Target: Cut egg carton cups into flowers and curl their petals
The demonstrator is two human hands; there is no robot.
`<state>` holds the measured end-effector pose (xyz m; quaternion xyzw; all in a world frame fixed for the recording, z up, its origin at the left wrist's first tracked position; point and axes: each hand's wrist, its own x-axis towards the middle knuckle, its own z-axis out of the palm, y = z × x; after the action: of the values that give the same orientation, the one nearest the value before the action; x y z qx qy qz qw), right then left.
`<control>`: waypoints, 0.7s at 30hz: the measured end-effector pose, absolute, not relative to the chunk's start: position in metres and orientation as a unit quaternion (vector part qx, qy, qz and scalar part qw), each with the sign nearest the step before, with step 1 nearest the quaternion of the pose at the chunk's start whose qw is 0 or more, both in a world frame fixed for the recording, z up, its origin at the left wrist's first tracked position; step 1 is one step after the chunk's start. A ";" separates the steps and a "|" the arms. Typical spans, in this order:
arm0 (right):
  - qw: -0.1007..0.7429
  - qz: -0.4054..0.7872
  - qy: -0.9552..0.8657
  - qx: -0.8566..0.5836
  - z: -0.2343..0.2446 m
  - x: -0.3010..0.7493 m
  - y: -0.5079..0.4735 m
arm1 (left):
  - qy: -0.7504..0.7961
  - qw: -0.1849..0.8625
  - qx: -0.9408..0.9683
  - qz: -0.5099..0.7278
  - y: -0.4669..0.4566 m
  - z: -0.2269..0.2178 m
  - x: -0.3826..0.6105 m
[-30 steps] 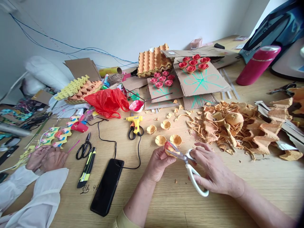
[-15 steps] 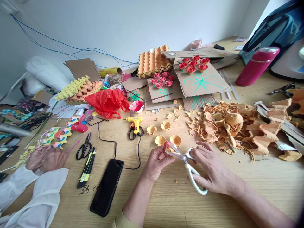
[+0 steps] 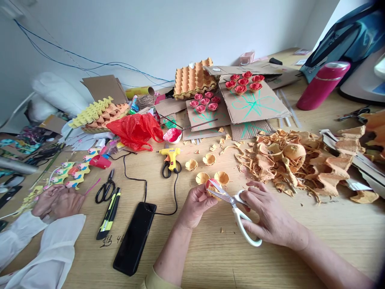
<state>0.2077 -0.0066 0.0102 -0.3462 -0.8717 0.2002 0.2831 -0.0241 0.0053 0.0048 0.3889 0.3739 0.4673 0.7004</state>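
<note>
Pinching a red-painted egg-carton cup (image 3: 212,186) between thumb and fingers, the left hand (image 3: 195,204) seemingly steadied its rim against the blades of the white-handled scissors (image 3: 232,200), whose loops the right hand (image 3: 267,216) gripped, partly curled, probably for leverage. The cup was held over the near middle of the desk (image 3: 222,257), just beside four unpainted cups (image 3: 209,159), perhaps grouped for easy reach.
</note>
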 end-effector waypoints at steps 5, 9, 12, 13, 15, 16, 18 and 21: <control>0.283 0.194 -0.874 -0.343 0.006 0.208 -0.007 | 0.365 0.704 0.387 0.471 0.006 0.005 -0.025; 0.303 0.197 -0.866 -0.347 0.002 0.207 -0.006 | 0.367 0.708 0.367 0.479 0.006 0.006 -0.024; 0.323 0.218 -0.846 -0.363 0.000 0.206 -0.005 | 0.375 0.716 0.335 0.484 0.005 0.005 -0.021; 0.332 0.236 -0.833 -0.375 -0.001 0.206 -0.006 | 0.379 0.719 0.325 0.482 0.005 0.005 -0.020; 0.347 0.293 -0.794 -0.404 -0.002 0.205 -0.007 | 0.387 0.726 0.312 0.475 0.004 0.004 -0.018; 0.351 0.330 -0.771 -0.417 -0.002 0.205 -0.007 | 0.389 0.728 0.310 0.471 0.004 0.003 -0.017; 0.357 0.407 -0.723 -0.429 -0.002 0.204 -0.009 | 0.389 0.732 0.310 0.466 0.003 0.001 -0.014; 0.381 0.507 -0.652 -0.415 -0.004 0.202 -0.009 | 0.382 0.731 0.331 0.458 0.000 -0.001 -0.008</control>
<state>0.2019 -0.0086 -0.0036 -0.4151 -0.6518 0.5074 0.3814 -0.0079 0.0001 -0.0011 0.3307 0.3823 0.4580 0.7312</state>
